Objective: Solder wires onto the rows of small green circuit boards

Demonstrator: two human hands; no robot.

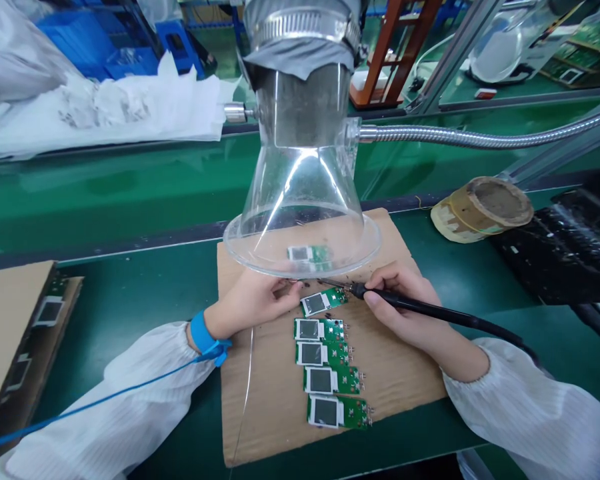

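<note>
1. Clear plastic hood point(300, 183), bell-shaped with its wide end down, hangs over a cardboard sheet point(265, 407) that lies on a green bench mat point(130, 300). Its rim stands just above the hands and covers the far part of the sheet. A silver flexible hose point(455, 137) runs from it to the right.
2. Right hand point(405, 300) is closed firmly around the black handle of a soldering iron point(420, 308), held like a pen. The iron's long axis runs from lower right to upper left, and its thin tip points at the top edge of a green circuit board point(327, 300).
3. That board lies on the cardboard, slightly tilted, its long axis roughly side to side and its gray window at the left end.
4. Left hand point(250, 300), wearing a blue wrist strap point(203, 337), is curled, with its fingertips pinched together just beside the board's left end. Anything between them is too thin to make out.
5. Four more boards point(327, 370) lie in a column nearer the person, all pointing the same way, with small metal pins at their right ends.
6. A blue cord point(95, 400) runs from the strap across the left white sleeve point(130, 400). A tape roll point(483, 208) lies at right.
</note>
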